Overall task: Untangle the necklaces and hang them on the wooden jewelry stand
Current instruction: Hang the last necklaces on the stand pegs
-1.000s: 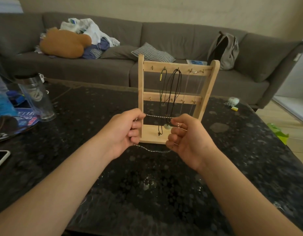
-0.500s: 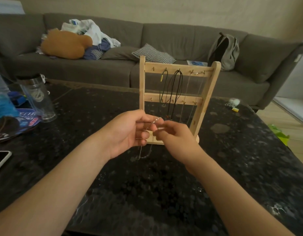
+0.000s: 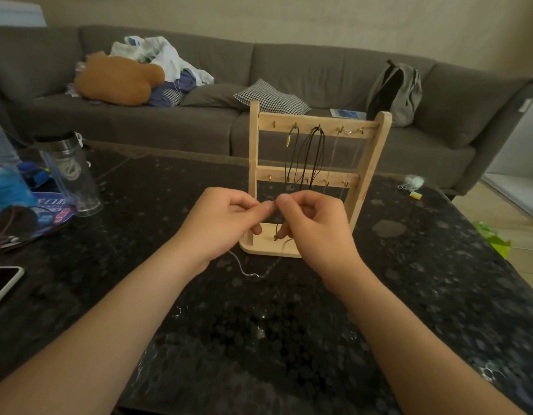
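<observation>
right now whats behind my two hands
Behind the left hand and right hand, both pinching a silver chain, stands the wooden jewelry stand with black cord necklaces hung on its top bar. The hands hide part of its base and the cords' lower part.

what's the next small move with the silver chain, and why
Probably lift it to a free top hook on the wooden stand: left hand and right hand pinch the silver chain fingertip to fingertip, its slack sagging to the table.
</observation>
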`<action>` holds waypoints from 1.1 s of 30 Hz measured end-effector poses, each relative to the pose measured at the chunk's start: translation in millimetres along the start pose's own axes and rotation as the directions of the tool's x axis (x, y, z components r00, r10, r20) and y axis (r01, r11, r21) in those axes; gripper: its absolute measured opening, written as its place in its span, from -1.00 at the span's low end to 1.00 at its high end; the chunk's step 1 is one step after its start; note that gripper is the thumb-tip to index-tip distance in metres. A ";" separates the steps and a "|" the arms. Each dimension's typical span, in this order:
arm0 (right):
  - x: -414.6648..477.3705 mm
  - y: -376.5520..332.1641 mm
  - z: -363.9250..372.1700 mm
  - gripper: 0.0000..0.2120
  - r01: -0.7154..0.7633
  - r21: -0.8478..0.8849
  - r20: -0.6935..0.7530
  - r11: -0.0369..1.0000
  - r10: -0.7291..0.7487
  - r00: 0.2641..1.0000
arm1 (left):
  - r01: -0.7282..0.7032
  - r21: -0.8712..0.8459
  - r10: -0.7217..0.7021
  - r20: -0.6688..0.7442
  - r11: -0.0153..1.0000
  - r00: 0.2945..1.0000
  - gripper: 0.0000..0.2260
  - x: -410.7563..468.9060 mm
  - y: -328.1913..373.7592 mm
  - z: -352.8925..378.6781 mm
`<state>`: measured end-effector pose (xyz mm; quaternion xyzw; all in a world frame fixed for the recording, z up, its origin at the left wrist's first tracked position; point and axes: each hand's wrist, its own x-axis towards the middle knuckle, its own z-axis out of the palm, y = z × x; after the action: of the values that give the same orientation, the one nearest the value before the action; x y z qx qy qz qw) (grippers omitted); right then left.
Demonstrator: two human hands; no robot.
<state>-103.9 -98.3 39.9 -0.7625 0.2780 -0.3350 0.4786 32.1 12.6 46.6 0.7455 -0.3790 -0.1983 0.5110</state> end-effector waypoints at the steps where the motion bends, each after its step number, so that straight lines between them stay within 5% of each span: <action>1: 1.5 -2.7 0.5 -0.80 -0.035 0.048 -0.018 0.998 0.036 0.999 | -0.020 -0.008 0.020 -0.035 1.000 0.999 -0.87 0.3 0.2 1.7; 6: 9.2 -16.5 3.0 -0.84 -0.078 0.147 -0.083 0.986 0.091 0.992 | -0.100 -0.033 0.094 -0.138 0.994 0.986 -0.88 7.1 6.8 3.7; 12: 26.2 -37.3 3.9 -0.94 0.158 -0.168 -0.276 0.973 -0.200 0.940 | -0.296 0.232 0.360 -0.317 0.926 0.877 -0.90 26.2 21.1 -4.3; 20: 52.3 -62.6 12.4 -0.91 0.230 -0.321 -0.448 0.919 -0.361 0.818 | -0.444 0.347 0.560 -0.415 0.826 0.717 -0.90 43.0 40.8 -7.3; 33: 81.1 -57.4 22.9 -0.88 0.181 -0.415 -0.470 0.892 -0.380 0.797 | -0.395 0.458 0.554 -0.292 0.797 0.779 -0.72 53.0 39.9 -9.8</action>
<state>-29.8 -124.0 105.0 -0.7426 0.3378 -0.5489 0.1819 57.9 -29.8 91.8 0.7301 -0.4715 0.1768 0.4620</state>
